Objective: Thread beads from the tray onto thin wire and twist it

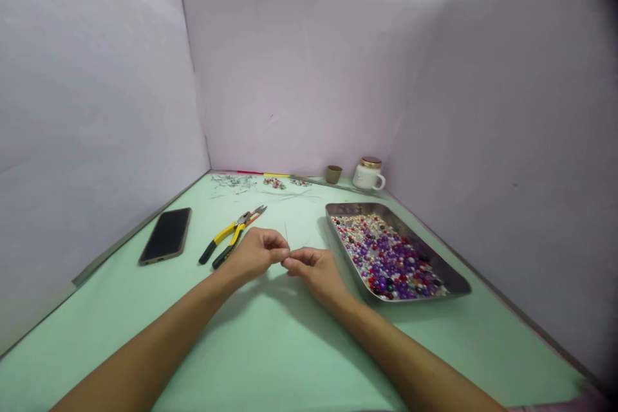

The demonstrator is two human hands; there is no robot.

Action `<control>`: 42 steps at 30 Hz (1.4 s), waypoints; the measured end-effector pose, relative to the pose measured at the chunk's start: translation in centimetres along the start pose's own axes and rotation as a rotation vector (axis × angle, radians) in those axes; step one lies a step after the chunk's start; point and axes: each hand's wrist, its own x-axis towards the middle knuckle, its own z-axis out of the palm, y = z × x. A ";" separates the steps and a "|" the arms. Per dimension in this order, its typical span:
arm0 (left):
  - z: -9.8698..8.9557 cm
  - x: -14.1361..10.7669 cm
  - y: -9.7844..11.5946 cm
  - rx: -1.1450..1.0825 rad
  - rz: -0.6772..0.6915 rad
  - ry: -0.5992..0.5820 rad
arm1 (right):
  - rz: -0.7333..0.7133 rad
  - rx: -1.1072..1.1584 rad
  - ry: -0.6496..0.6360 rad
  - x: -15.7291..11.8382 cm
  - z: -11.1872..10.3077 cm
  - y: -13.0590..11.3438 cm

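Head view: at the middle of a mint-green tabletop (pixel 299 360), my two bare hands meet fingertip to fingertip. A thin, dark, straight wire (pixel 286 232) stands nearly upright from the spot where they meet. My left hand (pixel 258 252) appears pinched on it between thumb and forefinger. My right hand (pixel 316 272) has its fingertips gathered at the same spot – I cannot tell whether they are closed on the wire, on something small, or on nothing.

A strand this fine probably bends easily, so I would pinch lightly and close to the working point, let one hand steady while the other adjusts, and keep both wrists low for support.

Just left of my left hand lie pliers with yellow-and-black handles (pixel 223 233); an orange pointed piece beside their far end may be a second tool. Farther left is a dark, flat, rectangular phone (pixel 167 235). To the right, near my right forearm, sits a shallow rectangular metal tray (pixel 447 272) of purple, red, white and dark beads (pixel 386 257); its near left edge is the thing my right elbow could knock.

At the far side are tangled silvery wire pieces (pixel 234 181), small red-and-silver beaded clusters (pixel 274 183), a small olive-brown cup (pixel 333 174) and a white lidded mug (pixel 368 176). Pale lilac panels (pixel 309 77) enclose the left, far and right sides – between my hands and the tray, the way is open.
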 end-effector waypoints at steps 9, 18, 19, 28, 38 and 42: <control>0.4 -0.6 0.4 -0.027 0.068 0.354 | 0.112 0.360 0.158 0.2 -0.2 -0.9; 1.5 -0.8 -0.1 0.233 0.162 0.268 | 0.086 0.412 0.114 0.3 -0.1 -0.3; 1.4 -0.7 -0.3 0.275 0.207 0.329 | 0.077 0.400 0.125 0.3 -0.1 -0.2; 1.7 -1.4 0.6 0.123 0.258 0.384 | 0.001 0.245 0.194 0.3 -0.4 -0.2; 2.3 -0.9 -0.4 -0.397 -0.124 0.173 | -0.064 0.139 0.094 0.1 -0.3 -0.6; 2.4 -0.9 -0.4 -0.397 -0.093 0.216 | -0.024 0.173 0.142 -0.1 -0.2 -1.0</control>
